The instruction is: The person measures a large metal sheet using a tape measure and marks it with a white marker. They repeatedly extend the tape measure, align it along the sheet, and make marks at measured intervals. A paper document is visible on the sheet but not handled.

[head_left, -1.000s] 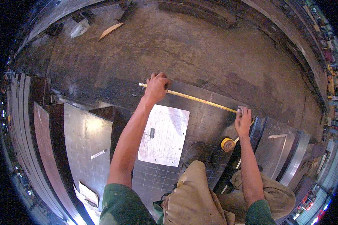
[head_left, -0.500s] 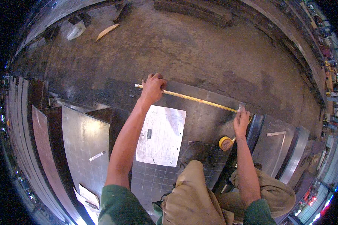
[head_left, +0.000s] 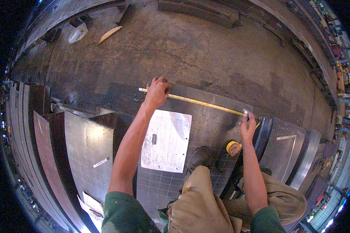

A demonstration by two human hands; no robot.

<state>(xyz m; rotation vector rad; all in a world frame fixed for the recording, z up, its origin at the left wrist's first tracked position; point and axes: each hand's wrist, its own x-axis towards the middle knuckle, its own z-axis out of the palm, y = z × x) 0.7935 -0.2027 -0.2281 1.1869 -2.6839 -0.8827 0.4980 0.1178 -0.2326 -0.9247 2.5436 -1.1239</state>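
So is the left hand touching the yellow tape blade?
Touching. The head view shows the left hand pressed down on the yellow tape blade, fingers covering its end on the metal sheet.

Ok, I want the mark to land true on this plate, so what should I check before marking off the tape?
1. Yellow tape blade lies flat and straight across the dark steel plate: ok.
2. Left hand presses the blade's far end down: ok.
3. Blade's end sits exactly on the plate's edge: cannot tell, the fingers hide it.
4. Right hand holds a small white marker piece at the blade: ok.
5. Yellow tape case rests on the plate, off the line: ok.
6. White paper drawing lies clear of the blade: ok.
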